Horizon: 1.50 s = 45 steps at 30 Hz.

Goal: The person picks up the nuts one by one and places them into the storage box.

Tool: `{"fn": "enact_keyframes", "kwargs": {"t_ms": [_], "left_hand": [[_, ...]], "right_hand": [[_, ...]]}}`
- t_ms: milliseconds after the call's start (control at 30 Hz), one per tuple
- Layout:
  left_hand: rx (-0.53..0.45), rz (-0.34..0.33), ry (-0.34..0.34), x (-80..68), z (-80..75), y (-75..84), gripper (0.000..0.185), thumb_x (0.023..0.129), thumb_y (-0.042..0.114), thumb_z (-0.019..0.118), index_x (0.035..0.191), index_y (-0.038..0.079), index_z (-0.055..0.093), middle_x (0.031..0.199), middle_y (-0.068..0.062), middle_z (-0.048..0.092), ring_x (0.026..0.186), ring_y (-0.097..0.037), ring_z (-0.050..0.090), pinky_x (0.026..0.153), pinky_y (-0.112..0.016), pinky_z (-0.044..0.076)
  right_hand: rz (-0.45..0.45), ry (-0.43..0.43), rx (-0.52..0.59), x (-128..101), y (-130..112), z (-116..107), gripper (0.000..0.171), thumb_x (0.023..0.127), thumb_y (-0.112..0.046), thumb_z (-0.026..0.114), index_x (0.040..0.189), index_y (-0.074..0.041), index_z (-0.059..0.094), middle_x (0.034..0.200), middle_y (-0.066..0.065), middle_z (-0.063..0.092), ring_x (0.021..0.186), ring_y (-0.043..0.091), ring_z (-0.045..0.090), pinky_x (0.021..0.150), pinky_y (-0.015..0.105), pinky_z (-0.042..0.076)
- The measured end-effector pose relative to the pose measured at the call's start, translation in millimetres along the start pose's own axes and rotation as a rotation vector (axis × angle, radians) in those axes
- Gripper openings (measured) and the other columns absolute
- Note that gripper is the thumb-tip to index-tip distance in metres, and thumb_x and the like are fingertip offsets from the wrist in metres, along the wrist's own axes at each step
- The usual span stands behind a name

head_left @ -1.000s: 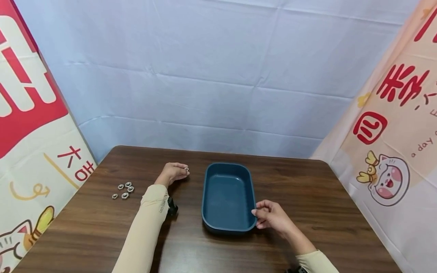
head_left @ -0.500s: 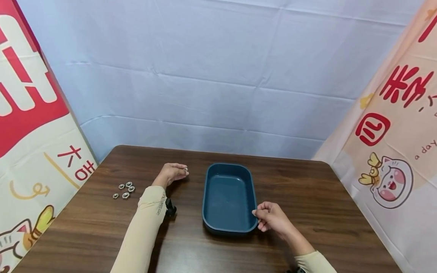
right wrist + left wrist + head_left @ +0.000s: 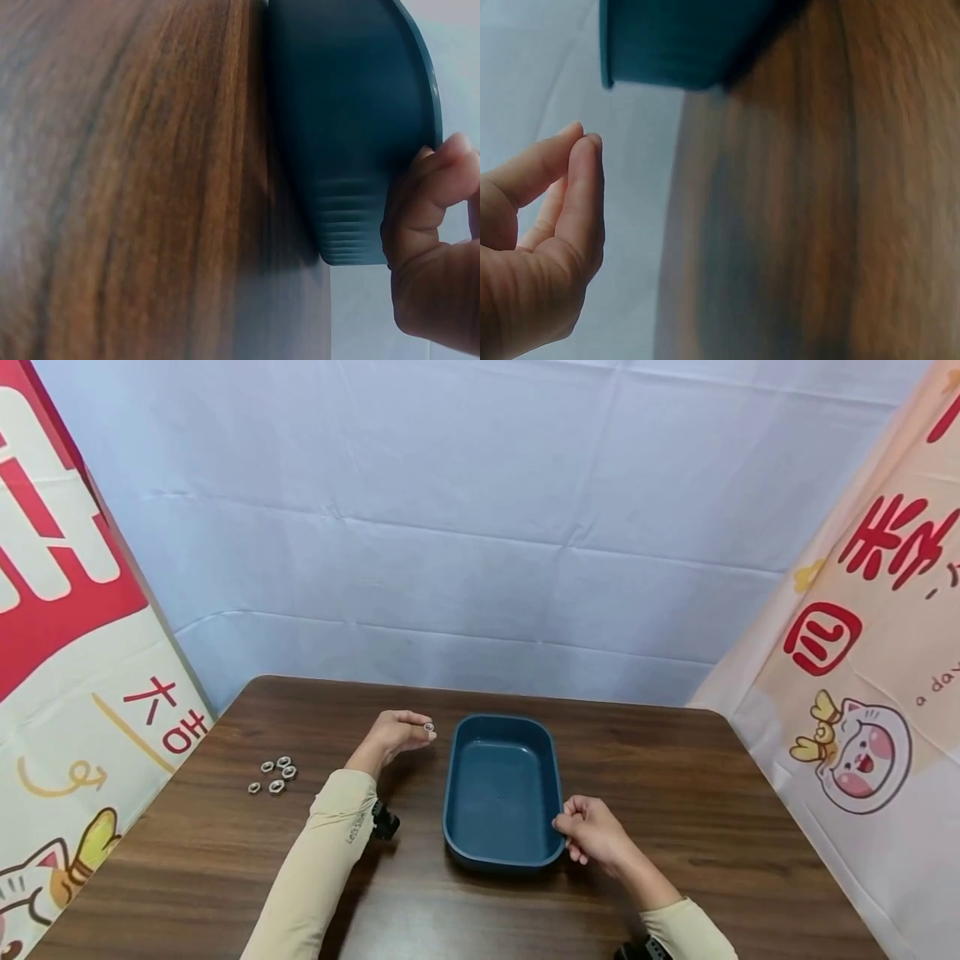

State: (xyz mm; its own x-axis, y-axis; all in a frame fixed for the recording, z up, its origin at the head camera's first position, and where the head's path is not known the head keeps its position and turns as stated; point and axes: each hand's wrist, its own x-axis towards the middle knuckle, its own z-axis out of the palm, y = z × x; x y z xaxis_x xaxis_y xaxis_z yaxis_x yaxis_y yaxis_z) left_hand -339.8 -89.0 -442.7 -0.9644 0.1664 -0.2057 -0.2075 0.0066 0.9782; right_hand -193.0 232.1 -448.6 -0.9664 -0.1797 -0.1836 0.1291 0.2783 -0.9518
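Note:
My left hand (image 3: pixel 399 735) pinches a small metal nut (image 3: pixel 429 727) between thumb and fingertips, left of the far end of a dark blue rectangular tub (image 3: pixel 501 858). In the left wrist view the fingertips (image 3: pixel 585 142) meet below the tub's wall (image 3: pixel 675 45), and the nut is hidden. At the tub's near right corner, my right hand (image 3: pixel 592 833) grips the rim with thumb and curled fingers. The right wrist view shows those fingers (image 3: pixel 427 202) against the tub's outer side (image 3: pixel 352 112). Nothing lies inside the tub.
Several loose metal nuts (image 3: pixel 288 772) lie in a cluster on the left of the brown wooden table (image 3: pixel 720 827). A pale cloth (image 3: pixel 480 527) hangs behind the table, with printed cloths (image 3: pixel 862 760) at both sides.
My left hand has shifted right with the nut, closer to the tub. The right hand keeps hold of the rim, and the tub stays in place.

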Motion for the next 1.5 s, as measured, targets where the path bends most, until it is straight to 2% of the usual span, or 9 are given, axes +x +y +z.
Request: {"fn": "enact_keyframes", "kwargs": {"t_ms": [267, 467, 767, 967, 1067, 1267, 1500], "left_hand": [[0.008, 0.015, -0.019, -4.6, 18.7, 14.9, 0.029, 0.078, -0.006, 0.07, 0.107, -0.005, 0.065, 0.096, -0.016, 0.064, 0.085, -0.023, 0.066, 0.088, -0.046, 0.046], [0.036, 0.033, -0.051, -7.3, 33.9, 23.7, 0.031, 0.078, -0.007, 0.07, 0.109, -0.005, 0.066, 0.1, -0.016, 0.064, 0.085, -0.023, 0.065, 0.081, -0.039, 0.051], [0.034, -0.01, -0.154, -5.3, 54.0, 33.4, 0.036, 0.079, -0.008, 0.068, 0.115, -0.008, 0.061, 0.106, -0.018, 0.061, 0.09, -0.024, 0.065, 0.087, -0.042, 0.047], [0.03, -0.025, -0.174, -1.6, 65.7, 42.5, 0.034, 0.08, -0.01, 0.066, 0.113, -0.01, 0.061, 0.103, -0.019, 0.063, 0.09, -0.025, 0.065, 0.087, -0.042, 0.047], [0.042, -0.027, -0.203, -3.4, 69.5, 47.7, 0.034, 0.081, -0.01, 0.065, 0.115, -0.011, 0.06, 0.106, -0.023, 0.062, 0.089, -0.025, 0.065, 0.088, -0.042, 0.047], [0.0, -0.039, -0.207, 0.5, 81.0, 49.3, 0.036, 0.079, -0.01, 0.067, 0.114, -0.011, 0.061, 0.105, -0.023, 0.062, 0.089, -0.025, 0.065, 0.088, -0.042, 0.047], [-0.031, -0.048, -0.209, 4.9, 98.6, 41.8, 0.037, 0.078, -0.011, 0.067, 0.115, -0.01, 0.061, 0.101, -0.02, 0.064, 0.086, -0.023, 0.066, 0.09, -0.044, 0.045]], "right_hand": [[0.009, -0.004, -0.01, -1, -3, 1, 0.014, 0.083, 0.003, 0.054, 0.075, -0.003, 0.044, 0.049, 0.003, 0.046, 0.036, 0.009, 0.043, 0.034, 0.019, 0.037], [-0.01, -0.009, -0.009, 1, -1, 0, 0.014, 0.082, 0.0, 0.056, 0.075, -0.003, 0.044, 0.048, 0.003, 0.046, 0.036, 0.009, 0.043, 0.033, 0.02, 0.036], [-0.016, -0.023, -0.008, 0, -1, 0, 0.016, 0.081, 0.001, 0.057, 0.074, -0.004, 0.044, 0.047, 0.003, 0.046, 0.036, 0.008, 0.043, 0.033, 0.019, 0.036], [-0.026, -0.046, -0.002, -1, -2, -1, 0.016, 0.081, 0.002, 0.056, 0.074, -0.003, 0.042, 0.048, 0.003, 0.046, 0.037, 0.008, 0.044, 0.034, 0.019, 0.036], [-0.033, -0.06, -0.009, 0, -2, -1, 0.016, 0.082, 0.001, 0.056, 0.074, -0.004, 0.042, 0.047, 0.003, 0.047, 0.036, 0.007, 0.044, 0.034, 0.018, 0.035], [-0.037, -0.065, -0.018, 1, -3, -2, 0.017, 0.082, 0.001, 0.056, 0.074, -0.005, 0.042, 0.047, 0.003, 0.047, 0.036, 0.008, 0.044, 0.034, 0.018, 0.035], [-0.03, -0.085, -0.019, 1, -1, -4, 0.016, 0.082, 0.0, 0.055, 0.075, -0.004, 0.041, 0.048, 0.002, 0.048, 0.037, 0.007, 0.046, 0.035, 0.018, 0.036]]}}
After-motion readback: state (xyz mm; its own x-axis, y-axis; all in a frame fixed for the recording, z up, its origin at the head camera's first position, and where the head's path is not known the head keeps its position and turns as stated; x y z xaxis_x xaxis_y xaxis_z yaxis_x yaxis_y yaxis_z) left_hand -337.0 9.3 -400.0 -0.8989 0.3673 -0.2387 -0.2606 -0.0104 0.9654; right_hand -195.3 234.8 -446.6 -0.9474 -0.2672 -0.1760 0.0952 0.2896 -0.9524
